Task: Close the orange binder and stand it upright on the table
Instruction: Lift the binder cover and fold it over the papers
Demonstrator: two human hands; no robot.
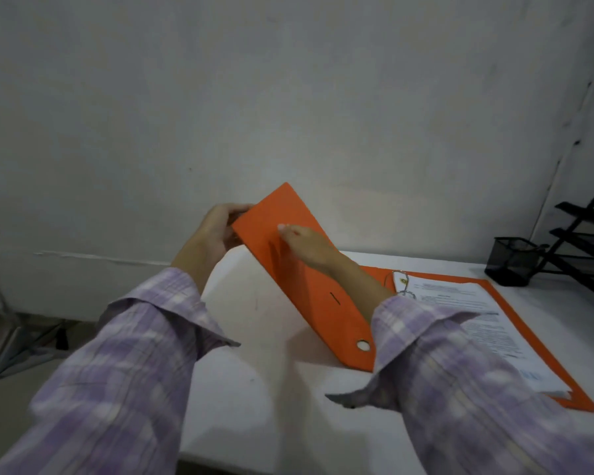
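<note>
The orange binder [299, 269] lies open on the white table [271, 406], its back cover flat and its front cover raised at a steep tilt. Printed sheets [477, 323] rest on the flat half, threaded on the metal rings [400, 281]. My left hand [216, 234] grips the raised cover's far left edge. My right hand [306, 243] lies flat against the cover's outer face, fingers stretched toward its top. Both arms wear purple checked sleeves.
A black mesh pen cup [513, 260] and a black wire tray rack [587, 248] stand at the table's right rear. A grey wall [288, 97] rises right behind the table. The table's left edge drops to the floor [31, 354].
</note>
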